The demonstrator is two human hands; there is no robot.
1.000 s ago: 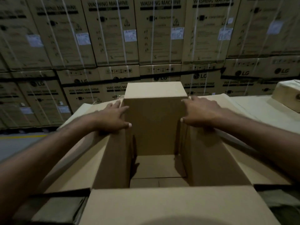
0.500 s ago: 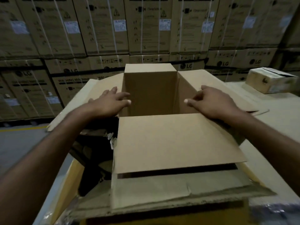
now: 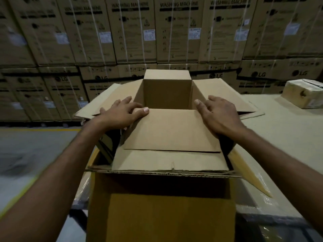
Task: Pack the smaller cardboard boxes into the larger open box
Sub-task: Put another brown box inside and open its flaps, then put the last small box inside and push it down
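A plain open cardboard box [image 3: 167, 91] with its flaps spread sits on top of a larger box [image 3: 160, 206] in front of me. Its near flap [image 3: 172, 131] lies folded down toward me. My left hand [image 3: 122, 113] rests with straight fingers on the box's left rim and flap, the thumb on the near flap's corner. On the right rim, my right hand [image 3: 217, 115] lies flat in the same way. Neither hand grips anything. Inside, the open box looks bare as far as I can see.
A small taped box [image 3: 305, 93] lies at the far right on a cardboard-covered surface [image 3: 279, 137]. Stacked washing machine cartons [image 3: 157, 32] wall off the back. Grey floor with a yellow line [image 3: 35, 145] runs on the left.
My view has pulled back and risen, so the near flap and the larger box under it now show. Both hands stayed on the box's side rims.
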